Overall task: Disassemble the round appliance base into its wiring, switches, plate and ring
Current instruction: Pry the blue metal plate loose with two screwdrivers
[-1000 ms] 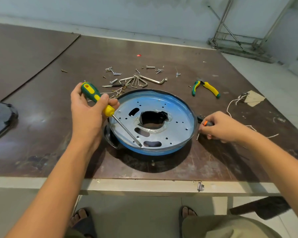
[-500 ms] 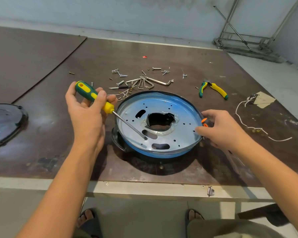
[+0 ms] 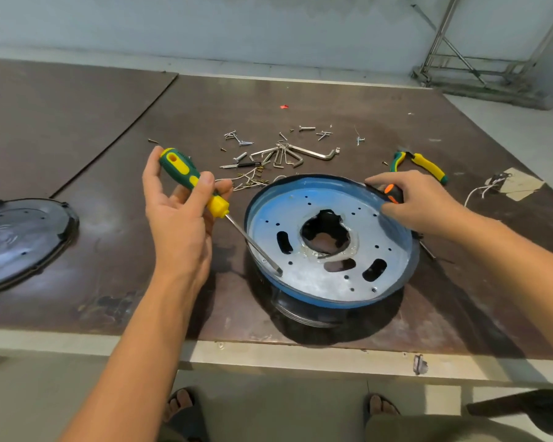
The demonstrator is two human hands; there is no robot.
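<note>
The round appliance base [image 3: 332,303] lies on the table, a blue ring around a silver perforated plate [image 3: 316,282] with a jagged centre hole. My left hand [image 3: 179,218] pinches a green and yellow screwdriver [image 3: 189,177] to the left of the base. Its shaft slants down and the tip rests on the plate's near left edge. At the far right rim, my right hand [image 3: 419,202] grips a black and orange screwdriver [image 3: 391,193], whose thin shaft shows on the table beyond the ring.
Loose screws and hex keys [image 3: 278,151] lie behind the base. Green and yellow pliers [image 3: 419,164] sit at the back right, near a white wire and a scrap of card [image 3: 511,183]. A black round cover [image 3: 20,240] lies at the left. The table edge runs just in front.
My right hand has come up from the table right of the base to its far right rim, carrying the black and orange screwdriver. My left hand has raised the green and yellow handle slightly.
</note>
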